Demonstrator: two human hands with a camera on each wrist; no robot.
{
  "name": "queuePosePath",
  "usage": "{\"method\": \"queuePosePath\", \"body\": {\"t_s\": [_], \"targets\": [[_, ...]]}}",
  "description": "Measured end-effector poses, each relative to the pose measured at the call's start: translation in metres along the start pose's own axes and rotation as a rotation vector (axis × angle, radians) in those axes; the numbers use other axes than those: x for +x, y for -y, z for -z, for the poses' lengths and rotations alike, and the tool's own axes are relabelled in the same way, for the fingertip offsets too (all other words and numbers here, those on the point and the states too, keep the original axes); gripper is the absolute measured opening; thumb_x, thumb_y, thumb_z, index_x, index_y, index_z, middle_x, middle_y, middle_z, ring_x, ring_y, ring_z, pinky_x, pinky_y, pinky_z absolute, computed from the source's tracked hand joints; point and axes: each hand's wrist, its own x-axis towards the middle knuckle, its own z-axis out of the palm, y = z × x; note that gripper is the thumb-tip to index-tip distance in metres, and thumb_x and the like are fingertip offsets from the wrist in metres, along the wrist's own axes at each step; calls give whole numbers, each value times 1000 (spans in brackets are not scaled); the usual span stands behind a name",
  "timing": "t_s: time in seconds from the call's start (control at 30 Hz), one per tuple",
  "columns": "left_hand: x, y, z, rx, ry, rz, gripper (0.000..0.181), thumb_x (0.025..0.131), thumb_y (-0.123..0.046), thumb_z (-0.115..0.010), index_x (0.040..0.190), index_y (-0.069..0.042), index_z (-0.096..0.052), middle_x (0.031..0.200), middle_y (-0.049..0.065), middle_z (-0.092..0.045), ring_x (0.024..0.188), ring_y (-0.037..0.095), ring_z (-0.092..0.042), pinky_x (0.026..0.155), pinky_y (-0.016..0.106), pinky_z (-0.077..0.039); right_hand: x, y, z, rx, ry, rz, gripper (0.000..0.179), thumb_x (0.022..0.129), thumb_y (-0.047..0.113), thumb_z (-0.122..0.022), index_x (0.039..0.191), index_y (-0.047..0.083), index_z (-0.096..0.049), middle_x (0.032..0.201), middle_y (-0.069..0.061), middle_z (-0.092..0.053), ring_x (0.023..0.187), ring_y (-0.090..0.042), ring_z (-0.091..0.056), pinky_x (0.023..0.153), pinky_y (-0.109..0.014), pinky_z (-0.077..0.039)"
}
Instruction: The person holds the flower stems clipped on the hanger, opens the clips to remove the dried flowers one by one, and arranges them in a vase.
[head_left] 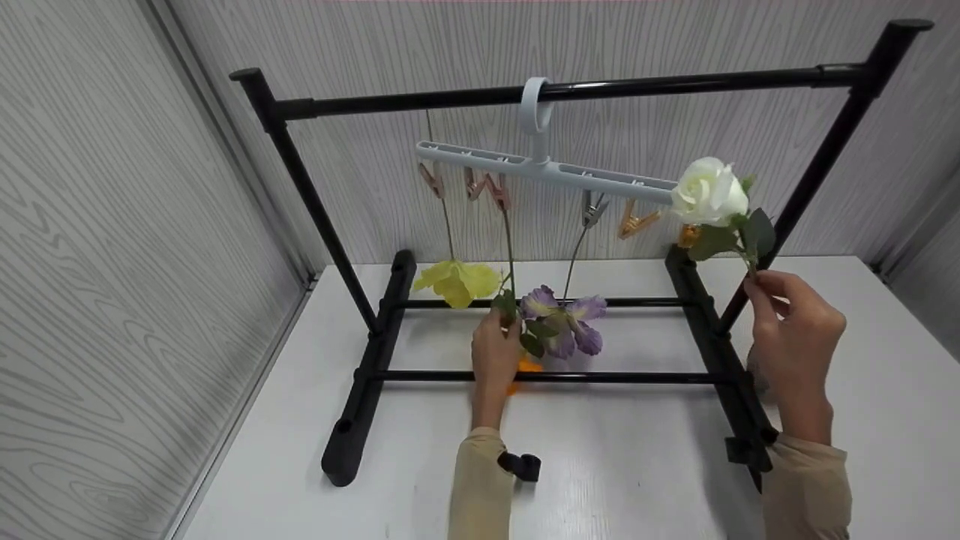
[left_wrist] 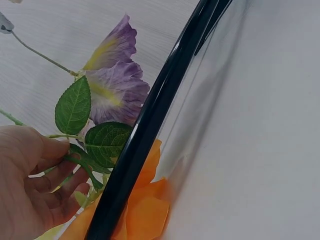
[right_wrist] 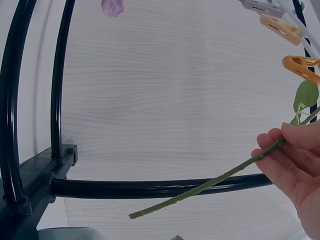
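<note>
My right hand (head_left: 799, 330) pinches a white rose (head_left: 709, 192) by its green stem (right_wrist: 210, 182), just under the leaves. The bloom points up, overlapping the right end of the pale grey clip hanger (head_left: 592, 178) in the head view. Low in the rack, my left hand (head_left: 495, 352) holds the leafy stem of an orange flower (left_wrist: 147, 210) that hangs head down from a pink clip (head_left: 498, 192). Its leaves (left_wrist: 107, 142) stick out past the fingertips. Beside that hand hang a purple flower (head_left: 570, 322) and a yellow flower (head_left: 457, 283), each from its own clip.
A black rack (head_left: 420, 99) carries the hanger on its top bar. Its two lower bars (head_left: 622, 377) cross near the left hand. An orange-yellow clip (head_left: 636, 221) and another pink clip (head_left: 473, 184) hold nothing. The rack stands on a white table (head_left: 600, 465).
</note>
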Motion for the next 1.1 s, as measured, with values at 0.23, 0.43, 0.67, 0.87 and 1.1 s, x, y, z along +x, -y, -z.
{"method": "queuePosePath", "body": {"t_s": [0.23, 0.43, 0.67, 0.87, 1.1], "targets": [[1, 1, 0, 4, -2, 2, 9, 93, -17, -64, 89, -9, -61, 85, 3, -62, 74, 15, -62, 60, 29, -52, 7, -2, 9, 63, -129, -61, 7, 82, -3, -72, 87, -9, -71, 82, -18, -70, 78, 5, -61, 73, -11, -48], [2, 1, 0, -2, 16, 10, 10, 94, -18, -62, 90, -9, -61, 83, 3, -61, 70, 14, -61, 56, 27, -50, 11, -4, 17, 142, -258, -112, 7, 80, -3, -74, 83, -8, -72, 81, -14, -70, 74, -3, -65, 72, -16, -51], [3, 2, 1, -5, 25, 6, 9, 92, -15, -65, 91, -7, -62, 84, 4, -61, 70, 14, -61, 56, 26, -51, 15, 8, 26, 215, -354, -193, 12, 83, 4, -73, 85, -8, -71, 83, -14, -70, 77, -12, -68, 72, -18, -52], [3, 3, 1, -13, 17, -8, 7, 91, -13, -65, 93, -7, -63, 84, 5, -63, 70, 14, -61, 57, 26, -51, 16, 7, 30, 182, -353, -175, 11, 88, 2, -66, 90, -9, -69, 88, -16, -69, 82, -13, -67, 73, -16, -51], [2, 3, 2, -21, 25, 5, 8, 92, -14, -65, 96, -7, -63, 86, 5, -64, 72, 15, -61, 58, 27, -51, 18, 3, 34, 223, -433, -202, 12, 88, 0, -65, 89, -12, -67, 87, -14, -70, 81, -18, -67, 78, -24, -52]]}}
